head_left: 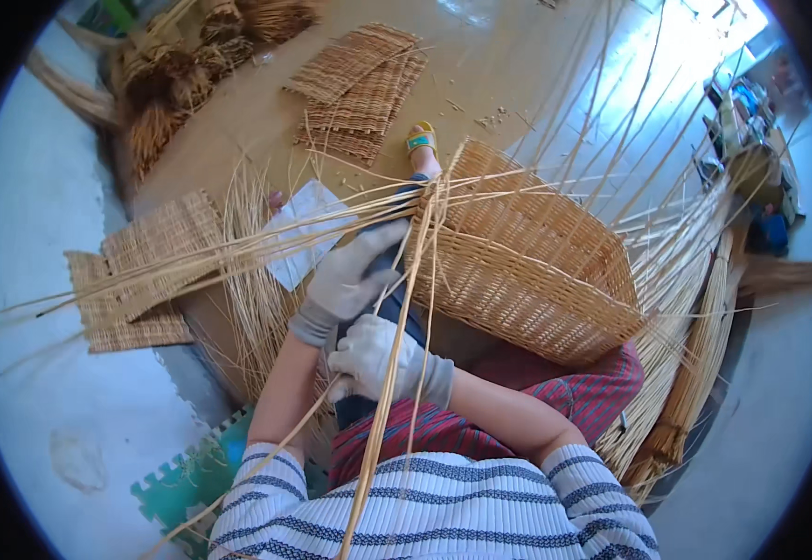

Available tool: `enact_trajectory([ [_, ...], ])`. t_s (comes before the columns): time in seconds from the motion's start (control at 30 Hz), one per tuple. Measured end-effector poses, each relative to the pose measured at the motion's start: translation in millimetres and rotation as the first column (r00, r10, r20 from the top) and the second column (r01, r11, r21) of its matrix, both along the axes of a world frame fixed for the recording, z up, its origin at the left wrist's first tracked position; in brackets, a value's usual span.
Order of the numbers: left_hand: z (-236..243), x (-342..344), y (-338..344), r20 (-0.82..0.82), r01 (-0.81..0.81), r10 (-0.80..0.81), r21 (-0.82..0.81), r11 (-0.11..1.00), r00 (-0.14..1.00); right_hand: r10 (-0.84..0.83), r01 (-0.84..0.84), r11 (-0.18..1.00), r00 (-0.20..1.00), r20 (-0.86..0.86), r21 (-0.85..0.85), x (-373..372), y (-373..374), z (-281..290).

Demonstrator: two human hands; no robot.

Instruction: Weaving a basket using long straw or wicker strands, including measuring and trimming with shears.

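Observation:
A woven wicker basket rests tilted across my lap, its long unwoven strands fanning out from the near-left corner. My left hand, in a pale grey work glove, is curled beside that corner with a thin strand at its fingers. Just below it, my gloved right hand is closed on a wicker strand that trails down toward the lower left. Other long strands hang from the corner over my right hand and shirt. The exact grip of the left fingertips is partly hidden.
Flat woven panels lie on the floor ahead, and more panels lie at left. Bundled stalks stand at the far left. Loose pale strands are heaped at right. A green foam mat lies at lower left.

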State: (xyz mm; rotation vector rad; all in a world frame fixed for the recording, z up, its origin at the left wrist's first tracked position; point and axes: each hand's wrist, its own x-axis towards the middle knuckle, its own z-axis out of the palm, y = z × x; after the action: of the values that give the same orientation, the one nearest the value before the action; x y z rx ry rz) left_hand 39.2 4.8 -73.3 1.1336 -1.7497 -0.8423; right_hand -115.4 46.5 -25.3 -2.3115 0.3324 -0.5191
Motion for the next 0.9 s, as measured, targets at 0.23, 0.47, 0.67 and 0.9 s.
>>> enact_trajectory([
  [0.23,14.2,-52.4,-67.0,-0.498,-0.096,-0.008,-0.182,0.979,0.867,-0.321,0.326,0.941,0.944,-0.075,0.084,-89.5,14.0,32.7],
  [0.47,-24.8,-4.4,-64.7,-0.737,-0.077,0.117,0.088,0.993,0.666,-0.871,0.145,0.408,0.359,0.336,0.901,-212.0,-109.2,-76.9],
  [0.67,-46.4,-88.3,-13.9,-0.583,-0.415,0.376,0.073,0.907,0.720,-0.941,0.691,0.317,0.316,0.124,0.650,-226.8,-72.4,-97.9],
  [0.9,-83.0,-95.0,-67.9,-0.198,-0.287,0.331,0.221,0.932,0.923,-0.997,0.875,0.074,0.082,0.004,0.478,-221.3,-79.0,-107.4],
])
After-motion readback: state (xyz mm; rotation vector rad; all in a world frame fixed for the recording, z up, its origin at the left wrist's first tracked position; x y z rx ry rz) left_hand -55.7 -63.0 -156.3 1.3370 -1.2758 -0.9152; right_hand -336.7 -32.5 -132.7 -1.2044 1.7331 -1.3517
